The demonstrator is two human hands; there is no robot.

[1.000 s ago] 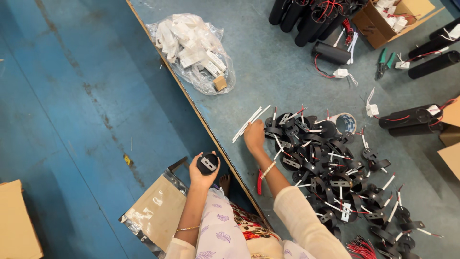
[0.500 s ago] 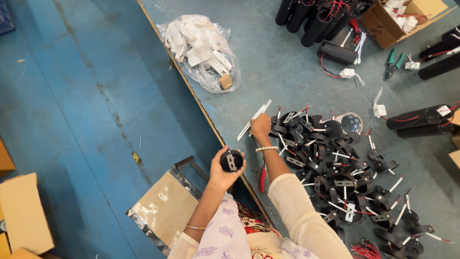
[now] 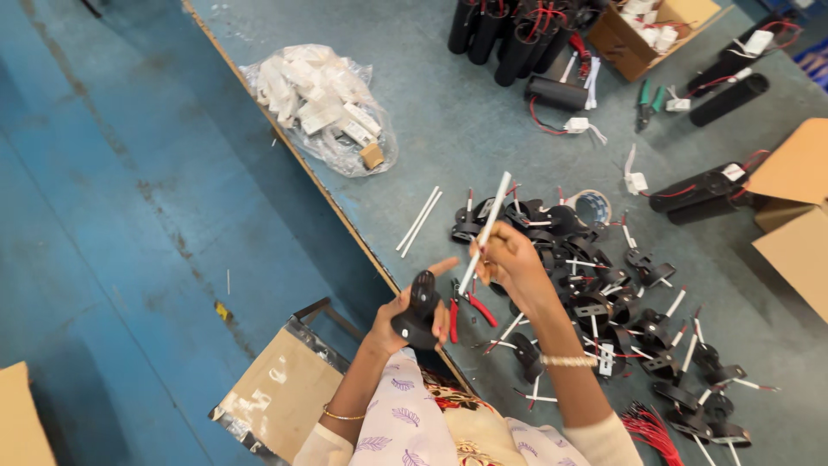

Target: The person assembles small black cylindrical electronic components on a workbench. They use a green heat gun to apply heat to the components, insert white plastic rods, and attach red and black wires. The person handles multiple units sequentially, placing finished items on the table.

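My left hand (image 3: 412, 312) grips a black plastic part (image 3: 418, 306) just off the table's near edge. My right hand (image 3: 511, 263) holds a thin white tube (image 3: 485, 231), its lower end pointing toward the black part. Right of my hands lies a heap of several black parts (image 3: 604, 293) with white tubes and red wires. Red-handled pliers (image 3: 466, 304) lie on the table under my hands. Two loose white tubes (image 3: 419, 220) rest close to the edge.
A clear bag of white pieces (image 3: 321, 105) lies at the table's far left. Black cylinders with red wires (image 3: 509, 34) stand at the back, beside a cardboard box (image 3: 642, 30). A roll of tape (image 3: 592, 205), green pliers (image 3: 649, 97) and more cardboard (image 3: 793, 216) are on the right. A cardboard-lined crate (image 3: 280, 393) sits on the blue floor.
My left hand has risen from beside the table with the black part. My right hand picked a white tube off the heap and brought it toward the part.
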